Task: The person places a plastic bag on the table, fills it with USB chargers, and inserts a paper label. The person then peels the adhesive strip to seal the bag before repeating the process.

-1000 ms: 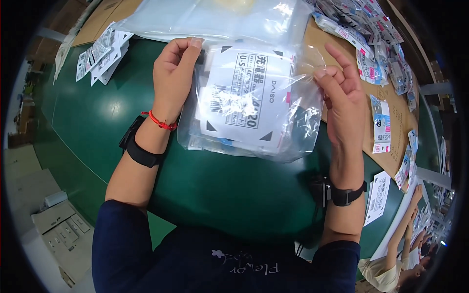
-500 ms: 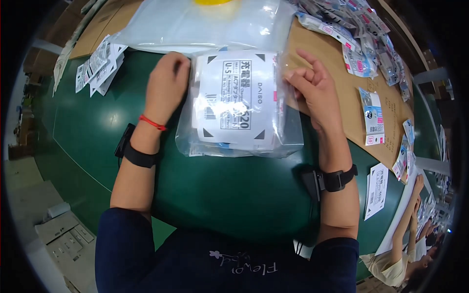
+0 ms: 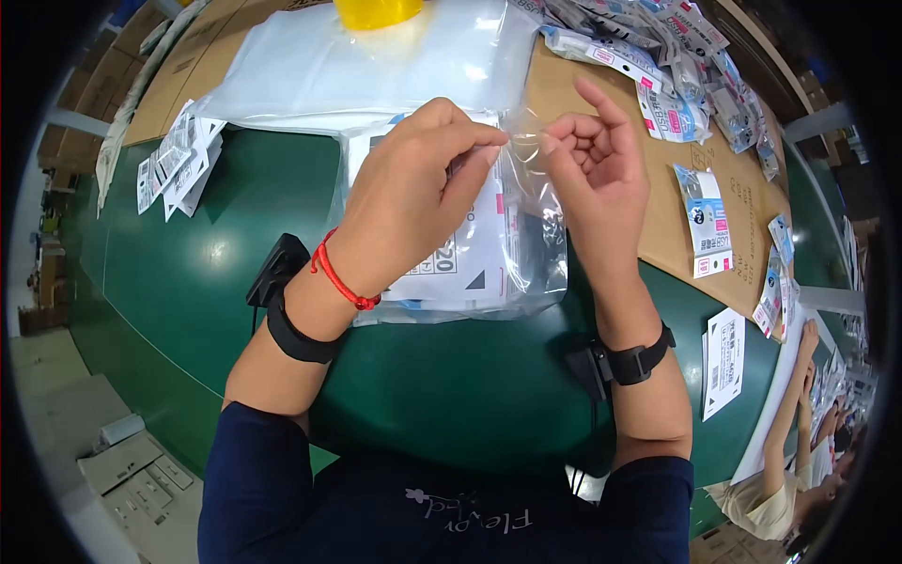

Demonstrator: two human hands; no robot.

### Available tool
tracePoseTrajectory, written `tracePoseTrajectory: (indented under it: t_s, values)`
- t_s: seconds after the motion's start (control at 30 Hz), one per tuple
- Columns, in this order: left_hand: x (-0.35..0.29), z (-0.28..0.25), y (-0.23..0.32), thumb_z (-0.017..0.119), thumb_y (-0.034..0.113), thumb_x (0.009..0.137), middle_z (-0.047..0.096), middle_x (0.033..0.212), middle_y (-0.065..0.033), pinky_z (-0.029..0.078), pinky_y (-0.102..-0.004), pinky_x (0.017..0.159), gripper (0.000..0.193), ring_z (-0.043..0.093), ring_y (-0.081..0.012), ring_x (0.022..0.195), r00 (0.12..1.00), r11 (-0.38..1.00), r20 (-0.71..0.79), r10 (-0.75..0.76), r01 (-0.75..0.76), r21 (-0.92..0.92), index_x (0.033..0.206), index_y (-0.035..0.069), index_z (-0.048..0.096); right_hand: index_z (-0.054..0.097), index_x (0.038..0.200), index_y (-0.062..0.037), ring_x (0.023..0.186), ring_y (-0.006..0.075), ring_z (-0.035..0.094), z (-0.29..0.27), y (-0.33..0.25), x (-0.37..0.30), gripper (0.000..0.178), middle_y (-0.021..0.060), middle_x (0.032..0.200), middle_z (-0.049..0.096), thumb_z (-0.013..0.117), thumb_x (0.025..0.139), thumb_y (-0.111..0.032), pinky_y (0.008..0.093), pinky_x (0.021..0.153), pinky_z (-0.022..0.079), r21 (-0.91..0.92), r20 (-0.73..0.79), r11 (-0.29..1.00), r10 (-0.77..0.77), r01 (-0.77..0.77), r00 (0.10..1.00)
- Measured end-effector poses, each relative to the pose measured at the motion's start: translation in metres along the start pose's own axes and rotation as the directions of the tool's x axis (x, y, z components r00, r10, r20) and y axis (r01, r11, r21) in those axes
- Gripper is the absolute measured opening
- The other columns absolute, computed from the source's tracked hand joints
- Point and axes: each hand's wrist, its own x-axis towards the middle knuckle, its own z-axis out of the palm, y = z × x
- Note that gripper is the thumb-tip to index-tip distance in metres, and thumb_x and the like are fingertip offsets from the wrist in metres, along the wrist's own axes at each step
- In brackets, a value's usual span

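Note:
In front of me on the green table lies a clear plastic bag (image 3: 538, 273), filled with flat packages. A white printed card (image 3: 451, 280) with black corner marks shows through its top, partly covered by my hand. My left hand (image 3: 409, 188) reaches across the bag, thumb and index finger pinching the clear film near its right side. Just right of it, my right hand (image 3: 606, 174) pinches the same film between thumb and index finger, its other fingers loosely curled. A short stretch of film spans the two pinches.
Behind the bag is a stack of clear plastic bags (image 3: 282, 70) with a yellow round object (image 3: 378, 11) on it. Blue-and-white packets (image 3: 676, 113) heap on cardboard (image 3: 573, 99) at the right. Printed cards lie left (image 3: 183, 164) and right (image 3: 723, 362). A co-worker's arm (image 3: 785, 414) shows far right.
My left hand has moved right from the bag's left side, across the card, to the film at its right. My right hand stays near that side. The view has shifted slightly.

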Motion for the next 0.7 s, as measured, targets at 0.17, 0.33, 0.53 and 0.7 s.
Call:
tracePoseTrajectory:
  t_s: [0.17,0.33,0.53,0.7]
  values:
    - [0.004,-0.001,-0.008,0.061,0.008,0.086,0.054,0.076,-0.0066,0.042,-0.0267,0.06,0.011,0.051,-0.0147,0.066,0.994,0.969,-0.01,-0.111,0.106,-0.222,0.09,-0.002,0.066,0.043,0.131,0.0005,0.079,0.0088,0.056,0.01,-0.011,-0.007,0.05,0.0024,0.092,0.06,0.059,0.084,0.006,0.023,0.075,0.046,-0.407,0.25,0.797,-0.374,0.447,0.893]
    - [0.004,0.002,-0.011,0.059,0.01,0.088,0.055,0.078,-0.004,0.041,-0.0244,0.059,0.015,0.048,-0.0097,0.064,0.98,0.896,0.0,-0.197,0.18,-0.405,0.091,-0.002,0.066,0.047,0.126,0.0002,0.083,0.0098,0.056,0.017,-0.007,-0.013,0.041,0.0034,0.094,0.06,0.058,0.086,0.003,0.0226,0.078,0.045,-0.16,0.23,0.949,-0.231,0.271,0.945]
    - [0.003,0.001,-0.015,0.059,0.011,0.088,0.056,0.08,-0.0038,0.041,-0.0225,0.058,0.016,0.047,-0.0079,0.064,0.978,0.9,0.018,-0.21,0.2,-0.388,0.092,-0.003,0.065,0.053,0.117,0.0003,0.087,0.0075,0.055,0.003,-0.002,-0.004,0.028,0.0033,0.095,0.061,0.057,0.091,-0.008,0.0221,0.081,0.043,0.096,0.03,0.995,0.031,-0.034,0.999]
    - [0.003,0.001,-0.012,0.06,0.01,0.088,0.056,0.079,-0.0036,0.04,-0.0218,0.057,0.015,0.047,-0.0073,0.064,0.978,0.897,0.01,-0.209,0.196,-0.397,0.092,-0.003,0.065,0.056,0.111,0.0019,0.088,0.0067,0.055,0.001,-0.004,-0.006,0.023,0.0045,0.097,0.061,0.055,0.093,-0.011,0.0221,0.081,0.044,0.031,0.213,0.983,0.171,-0.181,0.962]
